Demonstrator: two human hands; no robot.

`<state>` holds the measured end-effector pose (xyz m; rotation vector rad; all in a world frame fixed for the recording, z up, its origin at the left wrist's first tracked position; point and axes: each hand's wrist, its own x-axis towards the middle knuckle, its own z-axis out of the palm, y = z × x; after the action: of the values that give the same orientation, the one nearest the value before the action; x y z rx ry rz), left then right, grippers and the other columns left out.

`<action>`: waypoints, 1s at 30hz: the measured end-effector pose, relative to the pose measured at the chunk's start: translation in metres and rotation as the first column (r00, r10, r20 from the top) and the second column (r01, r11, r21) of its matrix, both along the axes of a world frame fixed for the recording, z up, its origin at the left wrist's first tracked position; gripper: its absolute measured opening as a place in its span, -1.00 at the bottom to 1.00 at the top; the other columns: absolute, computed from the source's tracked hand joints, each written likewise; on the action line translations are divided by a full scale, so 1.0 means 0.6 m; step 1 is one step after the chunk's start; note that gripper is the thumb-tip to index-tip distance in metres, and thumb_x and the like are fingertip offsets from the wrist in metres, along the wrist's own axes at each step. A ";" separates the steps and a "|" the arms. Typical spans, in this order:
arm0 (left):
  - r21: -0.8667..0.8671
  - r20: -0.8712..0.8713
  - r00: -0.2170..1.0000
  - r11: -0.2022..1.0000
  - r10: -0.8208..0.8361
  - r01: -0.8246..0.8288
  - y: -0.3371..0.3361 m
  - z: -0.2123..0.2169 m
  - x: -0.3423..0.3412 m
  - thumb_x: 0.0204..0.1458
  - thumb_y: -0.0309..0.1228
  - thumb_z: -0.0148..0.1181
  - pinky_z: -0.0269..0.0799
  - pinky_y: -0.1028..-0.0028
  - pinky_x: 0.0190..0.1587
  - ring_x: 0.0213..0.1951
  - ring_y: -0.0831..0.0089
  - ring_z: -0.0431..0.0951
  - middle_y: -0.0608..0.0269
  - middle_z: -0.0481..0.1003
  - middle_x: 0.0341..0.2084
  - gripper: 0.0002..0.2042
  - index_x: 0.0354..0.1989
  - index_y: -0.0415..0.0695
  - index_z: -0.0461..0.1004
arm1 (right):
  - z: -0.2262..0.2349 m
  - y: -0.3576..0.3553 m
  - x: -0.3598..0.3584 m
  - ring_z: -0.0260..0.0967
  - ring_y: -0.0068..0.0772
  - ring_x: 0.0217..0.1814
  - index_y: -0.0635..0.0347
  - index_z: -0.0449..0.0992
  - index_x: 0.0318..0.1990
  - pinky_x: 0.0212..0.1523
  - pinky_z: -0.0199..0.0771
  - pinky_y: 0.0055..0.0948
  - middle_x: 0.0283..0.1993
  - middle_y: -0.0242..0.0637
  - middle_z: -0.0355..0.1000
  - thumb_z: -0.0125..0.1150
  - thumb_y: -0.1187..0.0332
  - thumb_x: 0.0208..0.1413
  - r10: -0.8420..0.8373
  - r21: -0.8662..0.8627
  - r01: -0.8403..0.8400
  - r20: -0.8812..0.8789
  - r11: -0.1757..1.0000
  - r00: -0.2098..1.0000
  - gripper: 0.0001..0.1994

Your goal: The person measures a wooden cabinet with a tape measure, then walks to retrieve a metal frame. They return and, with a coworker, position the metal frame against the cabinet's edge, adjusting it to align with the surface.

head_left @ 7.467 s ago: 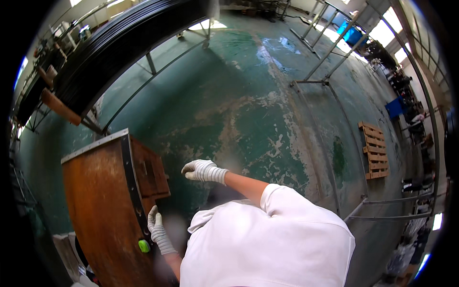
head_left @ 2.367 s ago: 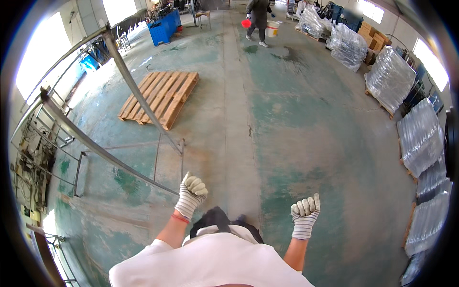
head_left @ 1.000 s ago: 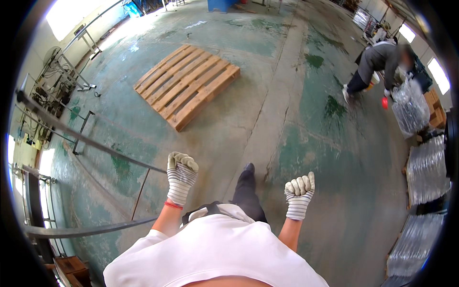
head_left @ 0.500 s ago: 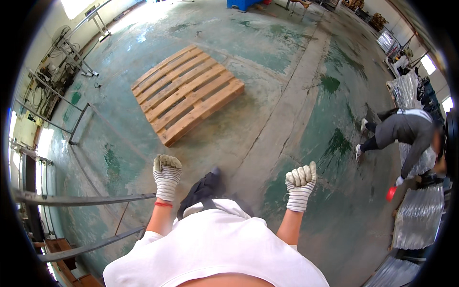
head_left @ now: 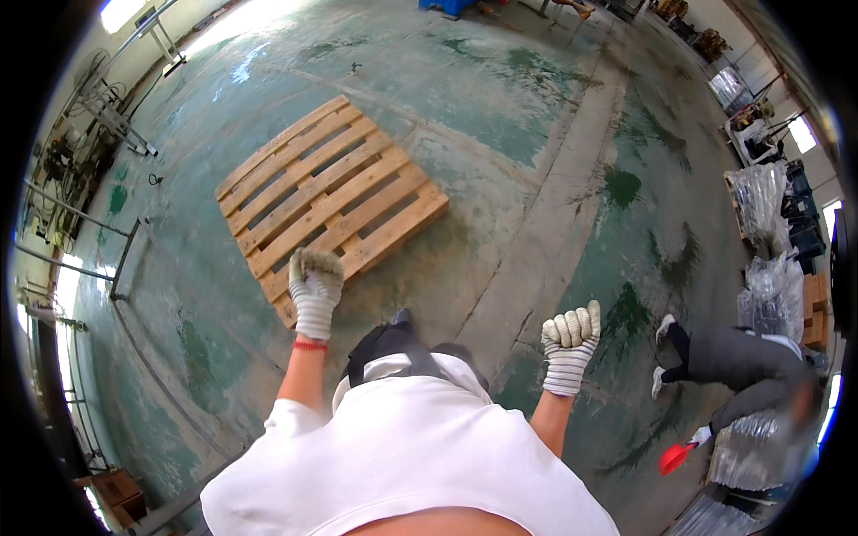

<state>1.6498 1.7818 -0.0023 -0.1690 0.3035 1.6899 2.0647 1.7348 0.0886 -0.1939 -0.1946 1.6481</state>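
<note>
My left hand, in a white striped knit glove with a red band at the wrist, is closed in a fist. From my viewpoint it overlaps the near edge of a wooden pallet, which lies flat on the floor ahead and to the left; contact between them cannot be made out. Away to the right, my right hand wears a matching glove. Its fingers are curled in and the thumb points up. Neither fist shows anything in it.
At the right, a person in dark clothes bends over, holding a red object beside plastic-wrapped stacks. A metal frame stands at the left. A blue object sits far ahead. The green floor is worn.
The pallet appears closer, and my left hand has risen so that it overlaps the pallet's near edge. The person at the right appears lower in view, the red object with them.
</note>
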 end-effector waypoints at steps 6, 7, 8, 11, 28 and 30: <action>-0.001 0.087 0.985 0.989 -0.150 0.151 0.245 0.069 0.103 0.01 -0.24 0.06 0.45 0.33 -0.28 -0.43 0.39 0.52 0.38 0.53 -0.56 -0.80 -0.55 -0.02 0.51 | -0.051 0.154 0.031 -0.23 -0.60 -0.83 -0.06 0.05 -0.83 -0.65 -0.10 -0.51 -0.88 -0.52 -0.07 -0.41 0.10 0.25 -0.053 0.012 0.053 -0.058 0.999 0.997 -0.46; -0.006 0.126 0.977 0.985 -0.169 0.171 0.278 0.059 0.119 0.02 -0.24 0.06 0.44 0.34 -0.29 -0.43 0.40 0.51 0.41 0.51 -0.57 -0.80 -0.54 -0.01 0.51 | -0.065 0.182 0.041 -0.20 -0.59 -0.83 -0.05 0.06 -0.83 -0.65 -0.08 -0.50 -0.88 -0.51 -0.06 -0.40 0.10 0.25 -0.055 0.004 0.055 -0.075 0.998 0.996 -0.46; 0.072 0.104 0.974 0.979 -0.200 0.193 0.301 0.043 0.137 0.06 -0.25 0.01 0.44 0.36 -0.22 -0.37 0.39 0.53 0.31 0.54 -0.48 -0.77 -0.49 -0.07 0.53 | -0.075 0.210 0.051 -0.21 -0.59 -0.82 -0.06 0.05 -0.84 -0.64 -0.09 -0.50 -0.88 -0.51 -0.07 -0.39 0.10 0.25 -0.079 -0.066 0.074 -0.084 0.995 0.993 -0.46; 0.032 0.153 0.965 0.977 -0.213 0.211 0.403 0.030 0.195 0.07 -0.26 0.00 0.43 0.34 -0.24 -0.39 0.37 0.50 0.32 0.51 -0.51 -0.76 -0.51 -0.09 0.51 | -0.110 0.317 0.107 -0.25 -0.59 -0.84 -0.07 0.03 -0.85 -0.65 -0.09 -0.49 -0.90 -0.52 -0.10 -0.45 0.07 0.26 -0.120 -0.107 0.113 -0.065 0.988 0.991 -0.44; 0.080 -0.382 0.898 0.961 -0.218 0.267 0.921 0.122 0.287 -0.07 -0.50 0.04 0.41 0.40 -0.18 -0.36 0.41 0.44 0.22 0.46 -0.35 -0.79 -0.20 -0.14 0.42 | 0.376 1.129 0.151 0.35 -0.21 -0.36 0.20 0.44 -0.22 -0.21 0.33 -0.33 -0.44 -0.22 0.41 0.17 0.22 -0.10 -0.735 0.216 -0.703 0.203 0.678 -0.646 -0.69; -0.262 -0.509 0.828 0.958 -0.236 0.112 0.966 0.131 0.296 -0.22 -0.67 -0.01 0.45 0.34 -0.19 -0.37 0.37 0.46 0.18 0.43 -0.45 -0.78 -0.34 -0.16 0.41 | 0.436 1.173 0.103 0.34 -0.18 -0.33 0.28 0.43 -0.20 -0.16 0.31 -0.30 -0.41 -0.17 0.40 0.17 0.26 -0.11 -0.773 0.112 -0.766 0.121 0.634 -0.622 -0.67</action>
<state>1.8272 2.3614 0.0765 0.1743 0.9071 1.4888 2.1266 2.4387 0.3500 -1.1742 -2.8404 -0.2265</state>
